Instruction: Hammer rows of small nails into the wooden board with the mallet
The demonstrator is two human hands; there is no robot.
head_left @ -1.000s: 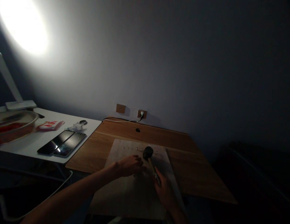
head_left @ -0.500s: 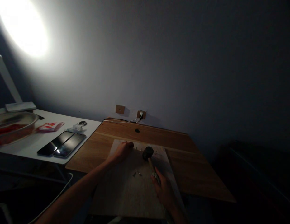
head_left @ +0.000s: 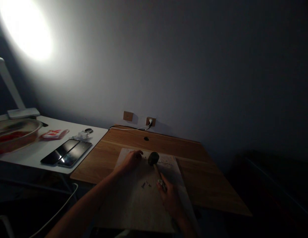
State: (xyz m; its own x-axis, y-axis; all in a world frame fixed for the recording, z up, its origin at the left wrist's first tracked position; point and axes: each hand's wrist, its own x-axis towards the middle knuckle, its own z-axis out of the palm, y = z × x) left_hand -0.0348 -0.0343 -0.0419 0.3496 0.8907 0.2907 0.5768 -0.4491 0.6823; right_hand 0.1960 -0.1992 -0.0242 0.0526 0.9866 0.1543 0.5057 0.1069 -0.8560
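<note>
Right hand, fingers clamped round mallet handle; left hand at pale board's far left, fingers' state not discernible.

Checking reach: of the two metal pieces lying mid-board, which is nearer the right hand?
The right piece; the left piece lies farther from the right hand, which grips the mallet.

From my end I see a white lamp at the back left of a white table, a see-through tub with something red in it, red-and-white packet just beside. Two phones side by side; crumpled plastic and small round item behind. Wall: two brown plates, white plug in the right one.
</note>
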